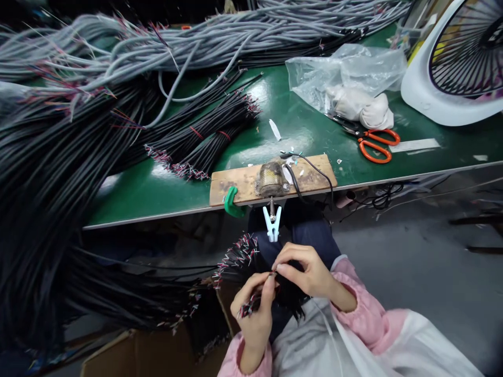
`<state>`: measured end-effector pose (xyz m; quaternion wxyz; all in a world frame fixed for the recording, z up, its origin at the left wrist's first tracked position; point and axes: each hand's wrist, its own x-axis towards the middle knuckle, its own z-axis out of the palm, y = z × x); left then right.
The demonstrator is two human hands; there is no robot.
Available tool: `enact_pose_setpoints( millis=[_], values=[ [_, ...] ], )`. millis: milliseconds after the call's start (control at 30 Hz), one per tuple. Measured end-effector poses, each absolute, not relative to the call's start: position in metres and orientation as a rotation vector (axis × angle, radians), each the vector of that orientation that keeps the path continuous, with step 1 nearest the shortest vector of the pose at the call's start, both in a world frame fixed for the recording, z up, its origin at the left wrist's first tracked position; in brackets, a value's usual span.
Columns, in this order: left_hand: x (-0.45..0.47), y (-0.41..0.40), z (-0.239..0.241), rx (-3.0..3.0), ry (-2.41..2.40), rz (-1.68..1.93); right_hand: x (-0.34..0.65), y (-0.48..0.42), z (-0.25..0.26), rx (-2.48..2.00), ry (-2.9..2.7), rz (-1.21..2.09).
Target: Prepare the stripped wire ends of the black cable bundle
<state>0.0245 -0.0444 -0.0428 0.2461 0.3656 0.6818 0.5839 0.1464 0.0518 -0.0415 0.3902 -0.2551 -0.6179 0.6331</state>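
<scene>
My left hand (257, 309) is closed around a few black cables, whose stripped red and white wire ends (247, 306) poke out beside the palm. Thumb and forefinger of my right hand (308, 269) pinch at the same small spot as my left fingertips, on the end of a thin cable largely covered by the fingers. Beneath both hands, a bundle of black cables (238, 256) with red and white ends lies across my lap. Just above hangs a light-blue clothes peg (273, 225), attached to the shaft of a small motor (271, 177).
The motor sits on a wooden board (239, 183) with a green clamp (232, 203) at the green table's (129, 204) edge. Orange-handled scissors (379, 146), a plastic bag (310, 78) and a fan (416, 94) are at right. Grey cables (220, 44) fill the back; a cardboard box (145, 351) stands below left.
</scene>
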Motion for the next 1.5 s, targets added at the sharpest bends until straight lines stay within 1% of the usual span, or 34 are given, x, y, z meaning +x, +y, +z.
enact_pose_setpoints(
  millis=[100, 300, 500, 767, 1000, 1100, 1267, 1367, 1500],
  values=[
    [0.023, -0.044, -0.042, 1.032, 1.818, 1.608, 0.152, 0.053, -0.031, -0.600, -1.719, 1.407],
    [0.023, -0.041, -0.038, 1.049, 1.796, 1.572, 0.146, 0.048, -0.029, -0.685, -1.775, 1.190],
    [0.021, -0.034, -0.032, 1.048, 1.754, 1.549, 0.143, 0.046, -0.031, -0.682, -1.770, 1.135],
    [0.023, -0.036, -0.036, 0.907, 1.659, 1.556, 0.139, 0.046, -0.033, -0.709, -1.691, 1.038],
    [0.021, -0.036, -0.036, 0.638, 1.599, 1.551, 0.139, 0.050, -0.042, -0.757, -1.591, 1.200],
    [0.022, -0.035, -0.034, 0.668, 1.594, 1.536, 0.138, 0.049, -0.040, -0.725, -1.553, 1.292],
    [0.014, -0.034, -0.032, 0.765, 1.553, 1.457, 0.144, 0.056, -0.036, -0.676, -1.634, 1.330],
    [0.007, -0.036, -0.035, 0.743, 1.423, 1.408, 0.144, 0.059, -0.042, -0.520, -1.589, 1.531],
    [0.004, -0.033, -0.033, 0.879, 1.447, 1.470, 0.131, 0.053, -0.054, -0.467, -1.208, 1.932]
  ],
)
